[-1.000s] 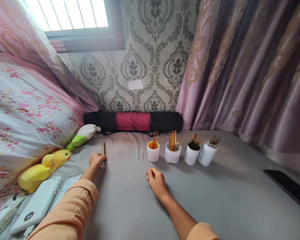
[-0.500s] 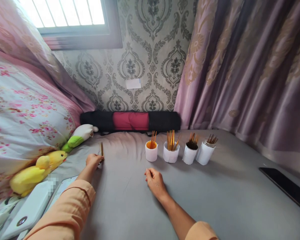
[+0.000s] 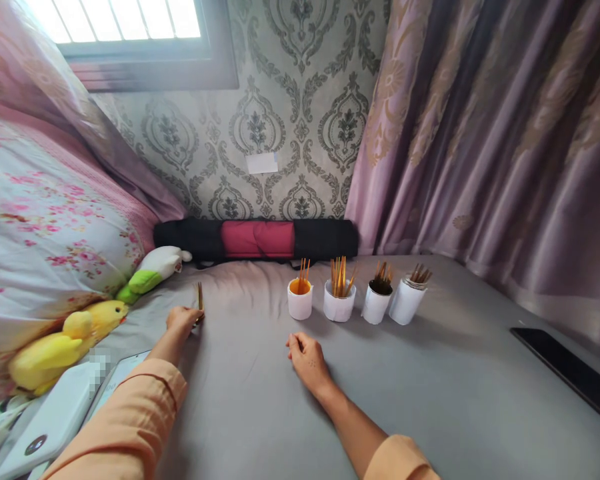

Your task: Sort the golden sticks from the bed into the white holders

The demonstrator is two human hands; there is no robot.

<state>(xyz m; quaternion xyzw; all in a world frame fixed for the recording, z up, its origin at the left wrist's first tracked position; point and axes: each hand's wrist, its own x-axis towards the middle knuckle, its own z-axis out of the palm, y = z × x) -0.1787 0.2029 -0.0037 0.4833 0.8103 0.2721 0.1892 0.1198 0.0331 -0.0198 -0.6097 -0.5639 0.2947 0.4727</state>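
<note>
Shift since earlier: whole view slid slightly left; hands and pots about unchanged against the sheet.
Left hand (image 3: 180,320): narrow pinch, low on stick bundle (image 3: 200,293); exact finger contact too small to tell.
Stick bundle: thin, straight, golden-brown, near upright, left of pots and well apart from them.
Right hand (image 3: 307,357): fingers curled in, narrow, resting on sheet just in front of first pot; can't tell if anything's inside.
First pot (image 3: 300,307): white-wrapped cylinder, orange inside, few sticks.
Second pot (image 3: 339,309): wider, white wrap, fullest.
Third pot (image 3: 376,308): white wrap, dark inside, sticks.
Fourth pot (image 3: 406,305): taller, leaning, sticks fanned right.
Sheet (image 3: 260,413): matte grey fabric, wrinkled at back.
Back edge: soft black-and-red roll (image 3: 257,239).
Left crowding: yellow plush (image 3: 45,353), green-white plush (image 3: 155,270), glossy white device (image 3: 55,413) beside the sleeve.
Right: flat black phone (image 3: 563,370).
</note>
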